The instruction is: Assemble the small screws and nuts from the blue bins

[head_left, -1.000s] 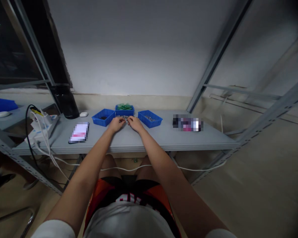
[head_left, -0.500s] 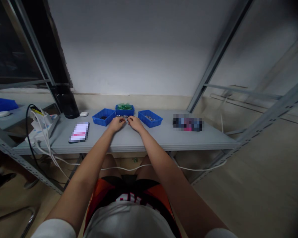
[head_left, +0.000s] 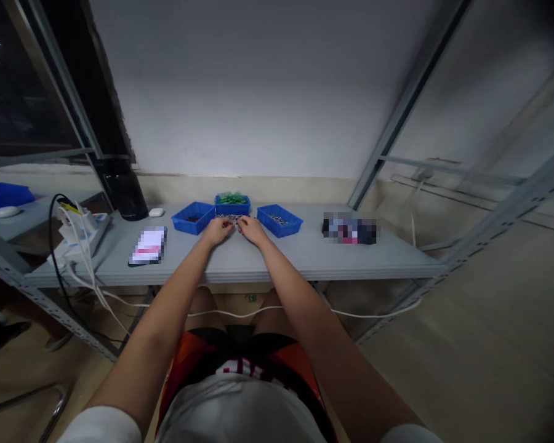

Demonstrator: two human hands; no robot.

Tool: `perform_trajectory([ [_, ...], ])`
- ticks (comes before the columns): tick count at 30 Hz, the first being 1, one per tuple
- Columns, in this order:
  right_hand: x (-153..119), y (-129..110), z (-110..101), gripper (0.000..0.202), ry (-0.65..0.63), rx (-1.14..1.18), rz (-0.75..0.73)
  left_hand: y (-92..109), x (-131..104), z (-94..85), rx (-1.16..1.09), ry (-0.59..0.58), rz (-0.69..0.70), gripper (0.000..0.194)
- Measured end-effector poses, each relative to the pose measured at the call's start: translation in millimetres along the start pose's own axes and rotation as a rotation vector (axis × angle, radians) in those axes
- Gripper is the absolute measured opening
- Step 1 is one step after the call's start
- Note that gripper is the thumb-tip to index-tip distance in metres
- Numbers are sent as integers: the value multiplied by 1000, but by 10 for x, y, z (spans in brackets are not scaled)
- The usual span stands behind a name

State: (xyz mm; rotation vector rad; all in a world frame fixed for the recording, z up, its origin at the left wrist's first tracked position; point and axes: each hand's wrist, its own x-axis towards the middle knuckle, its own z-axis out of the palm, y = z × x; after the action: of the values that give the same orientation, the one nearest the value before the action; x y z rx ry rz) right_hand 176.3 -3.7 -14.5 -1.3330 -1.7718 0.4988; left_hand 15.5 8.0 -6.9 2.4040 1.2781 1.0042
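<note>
Forearms (head_left: pixel 168 307) cross the near edge of the grey shelf (head_left: pixel 314 261). On my remote feed I see the left hand (head_left: pixel 218 231) and right hand (head_left: pixel 250 229) near mid-shelf, just apart, fingers of both curled inward; too small to tell how far each pinch is open or whether it holds a piece. Loose metal pieces (head_left: pixel 231 217) lie just beyond the fingertips. Flanking: left blue bin (head_left: pixel 181 226), dark contents; right blue bin (head_left: pixel 289 231), silvery contents. Farther: rear blue bin (head_left: pixel 232 210), heaped with green pieces (head_left: pixel 232 198). Behind: pale wall (head_left: pixel 258 92).
</note>
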Motion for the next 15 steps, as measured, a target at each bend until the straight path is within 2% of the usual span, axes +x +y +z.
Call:
perform_trajectory([
  [15,0,-11,-2,24,-1,-3,2,-25,6,7,-11,-3,3,26],
])
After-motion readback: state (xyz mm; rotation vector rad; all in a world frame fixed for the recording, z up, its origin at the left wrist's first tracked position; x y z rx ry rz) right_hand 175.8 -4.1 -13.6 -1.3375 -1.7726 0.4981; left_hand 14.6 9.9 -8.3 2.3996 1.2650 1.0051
